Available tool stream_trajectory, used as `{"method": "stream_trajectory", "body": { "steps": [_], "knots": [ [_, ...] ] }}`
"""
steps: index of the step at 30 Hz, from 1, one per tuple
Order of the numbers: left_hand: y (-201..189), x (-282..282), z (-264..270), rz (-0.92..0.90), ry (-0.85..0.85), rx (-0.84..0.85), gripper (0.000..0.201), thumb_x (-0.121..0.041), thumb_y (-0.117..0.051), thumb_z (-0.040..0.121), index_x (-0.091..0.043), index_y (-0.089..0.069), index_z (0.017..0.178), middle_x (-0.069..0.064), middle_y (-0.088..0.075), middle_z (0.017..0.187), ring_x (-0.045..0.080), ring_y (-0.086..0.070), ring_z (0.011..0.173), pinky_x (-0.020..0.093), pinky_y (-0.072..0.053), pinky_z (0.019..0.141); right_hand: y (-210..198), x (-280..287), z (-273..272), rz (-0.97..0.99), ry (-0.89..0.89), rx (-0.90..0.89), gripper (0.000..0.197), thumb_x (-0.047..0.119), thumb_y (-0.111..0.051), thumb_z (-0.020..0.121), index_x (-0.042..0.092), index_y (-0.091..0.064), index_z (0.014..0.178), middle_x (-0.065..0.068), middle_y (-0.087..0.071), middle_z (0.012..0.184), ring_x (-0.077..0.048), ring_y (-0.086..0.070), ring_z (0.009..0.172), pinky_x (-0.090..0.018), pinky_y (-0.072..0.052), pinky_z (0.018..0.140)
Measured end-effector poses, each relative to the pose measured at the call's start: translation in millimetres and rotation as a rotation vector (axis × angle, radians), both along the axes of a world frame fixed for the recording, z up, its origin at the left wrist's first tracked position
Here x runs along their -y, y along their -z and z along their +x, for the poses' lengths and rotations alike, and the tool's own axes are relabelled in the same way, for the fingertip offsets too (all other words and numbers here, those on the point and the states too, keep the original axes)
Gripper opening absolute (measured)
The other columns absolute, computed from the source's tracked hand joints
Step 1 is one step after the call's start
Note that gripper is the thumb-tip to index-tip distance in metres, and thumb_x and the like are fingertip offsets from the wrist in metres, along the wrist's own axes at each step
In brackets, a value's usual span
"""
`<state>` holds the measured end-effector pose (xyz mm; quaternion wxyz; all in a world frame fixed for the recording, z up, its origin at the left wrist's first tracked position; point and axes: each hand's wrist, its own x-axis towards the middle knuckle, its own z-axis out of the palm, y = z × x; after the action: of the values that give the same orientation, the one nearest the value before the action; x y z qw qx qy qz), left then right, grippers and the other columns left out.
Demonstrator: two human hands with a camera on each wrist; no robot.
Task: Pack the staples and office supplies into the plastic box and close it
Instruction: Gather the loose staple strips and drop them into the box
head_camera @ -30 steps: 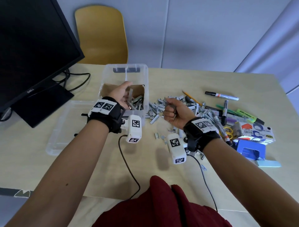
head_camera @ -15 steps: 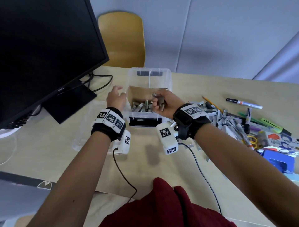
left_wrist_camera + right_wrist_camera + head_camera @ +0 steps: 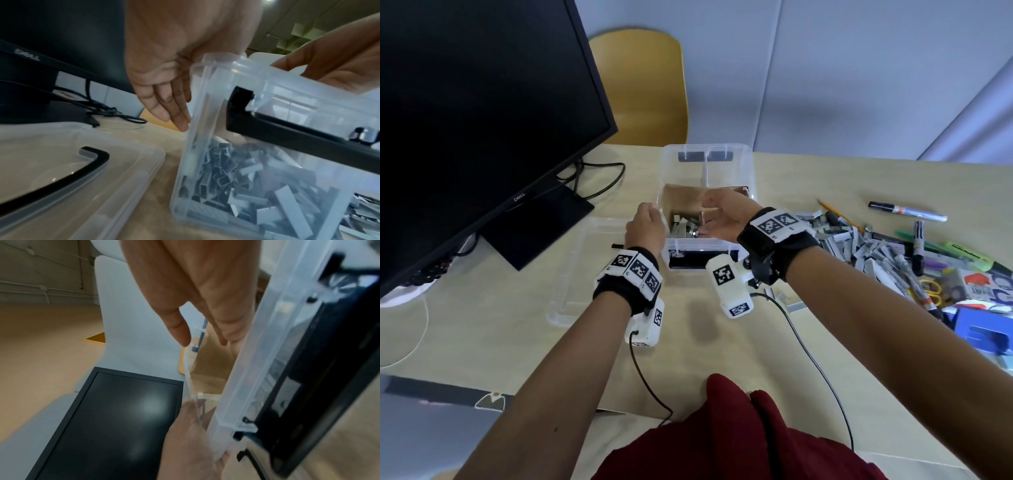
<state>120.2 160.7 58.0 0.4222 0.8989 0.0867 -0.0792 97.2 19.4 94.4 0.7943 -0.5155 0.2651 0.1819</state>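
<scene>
Staples in loose grey strips point(image 3: 859, 246) lie heaped on the pale wooden table point(image 3: 722, 342) to the right of the clear plastic box point(image 3: 751, 192), so in the head view the right hand point(image 3: 722, 219), hovering over the box's open mouth with fingers spread and nothing in them, looks the nearer one to the pile; the left hand point(image 3: 645, 224) sits against the box's left wall, and the box's long axis runs away from the person. The left wrist view shows the left hand point(image 3: 164, 78) with straight fingers laid along the box's point(image 3: 205, 146) near-left corner, not curled round it, while the clear lid with a black handle point(image 3: 72, 170) lies flat just beside the box on that side, and staples point(image 3: 257, 186) already cover the box floor. The right wrist view shows the right hand point(image 3: 195, 288) relaxed and empty above the rim of the box point(image 3: 267, 353). The next reach probably goes rightward, back to the heap.
</scene>
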Motion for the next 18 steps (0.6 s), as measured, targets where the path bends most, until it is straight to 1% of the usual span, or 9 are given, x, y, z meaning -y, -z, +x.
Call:
{"method": "stream_trajectory", "body": {
  "steps": [1,3,4,6,9,11,14,16,18],
  "knots": [
    [-2.3,1.8,0.2,0.04,0.0,0.03,0.036,-0.022,-0.028,0.1,-0.011,-0.048,0.128,0.016,-0.053,0.128,0.033,-0.05,0.116,0.037,-0.039,0.093,-0.8,6.7,-3.9,-0.017,-0.03,0.032,0.013,0.011,-0.044,0.094,0.009,-0.051,0.084,-0.006,-0.05,0.089,-0.025,-0.053,0.081,-0.046,-0.043,0.097],
    [-7.7,9.3,-1.4,0.13,0.023,0.117,0.036,-0.015,-0.034,0.098,-0.009,-0.044,0.131,0.015,-0.046,0.134,0.03,-0.044,0.123,0.038,-0.036,0.098,-5.3,23.0,-17.2,-0.069,-0.051,0.102,0.012,0.01,-0.045,0.093,0.009,-0.055,0.086,-0.008,-0.06,0.087,-0.024,-0.063,0.077,-0.04,-0.051,0.083],
    [-11.5,14.6,-3.6,0.176,0.043,0.165,0.037,-0.014,-0.037,0.097,-0.01,-0.043,0.133,0.013,-0.043,0.136,0.029,-0.041,0.125,0.04,-0.034,0.101,-5.7,33.4,-22.5,-0.091,-0.036,0.128,0.013,0.01,-0.045,0.093,0.007,-0.057,0.088,-0.008,-0.064,0.084,-0.021,-0.066,0.073,-0.036,-0.053,0.076],
    [-19.7,31.1,-10.1,0.226,0.097,0.27,0.037,-0.014,-0.041,0.096,-0.011,-0.044,0.133,0.012,-0.041,0.136,0.026,-0.037,0.127,0.04,-0.032,0.103,-6.5,57.8,-34.1,-0.117,0.039,0.158,0.016,0.011,-0.044,0.093,0.005,-0.059,0.088,-0.008,-0.069,0.075,-0.018,-0.069,0.066,-0.03,-0.056,0.069],
    [-30.4,64.9,-26.1,0.174,0.217,0.421,0.03,-0.009,-0.043,0.092,-0.007,-0.051,0.121,0.011,-0.047,0.126,0.023,-0.043,0.119,0.03,-0.033,0.096,-1.7,96.8,-50.9,-0.165,0.163,0.135,0.02,0.012,-0.042,0.093,0.008,-0.057,0.08,-0.002,-0.065,0.058,-0.013,-0.066,0.054,-0.027,-0.051,0.065],
    [-33.2,90.7,-40.9,0.074,0.315,0.48,0.022,-0.005,-0.043,0.091,-0.003,-0.057,0.108,0.012,-0.051,0.114,0.024,-0.05,0.106,0.026,-0.037,0.086,3.4,119.9,-62.3,-0.257,0.206,0.087,0.023,0.011,-0.04,0.093,0.009,-0.054,0.075,-0.002,-0.06,0.056,-0.013,-0.06,0.048,-0.024,-0.046,0.059],
    [-24.9,127.5,-62.5,-0.029,0.454,0.495,0.015,0.0,-0.045,0.088,0.004,-0.059,0.092,0.014,-0.052,0.098,0.028,-0.054,0.089,0.036,-0.045,0.081,15.9,147.0,-79.4,-0.381,0.137,0.008,0.027,0.008,-0.036,0.093,0.011,-0.047,0.069,-0.006,-0.046,0.061,-0.015,-0.045,0.05,-0.022,-0.032,0.053],
    [-12.1,147.4,-69.8,0.002,0.515,0.447,0.016,0.0,-0.044,0.088,0.003,-0.059,0.088,0.015,-0.055,0.098,0.029,-0.055,0.089,0.036,-0.044,0.082,25.1,160.9,-90.8,-0.489,0.065,-0.037,0.027,0.009,-0.038,0.095,0.009,-0.051,0.071,-0.007,-0.051,0.063,-0.017,-0.048,0.055,-0.022,-0.035,0.054],
    [5.0,163.8,-72.2,0.052,0.546,0.354,0.018,-0.003,-0.043,0.09,0.001,-0.06,0.092,0.014,-0.056,0.104,0.028,-0.056,0.094,0.035,-0.043,0.087,32.5,172.1,-102.5,-0.586,-0.008,-0.041,0.024,0.011,-0.042,0.096,0.008,-0.055,0.077,-0.007,-0.057,0.067,-0.017,-0.052,0.057,-0.023,-0.04,0.056]
  ]
}}
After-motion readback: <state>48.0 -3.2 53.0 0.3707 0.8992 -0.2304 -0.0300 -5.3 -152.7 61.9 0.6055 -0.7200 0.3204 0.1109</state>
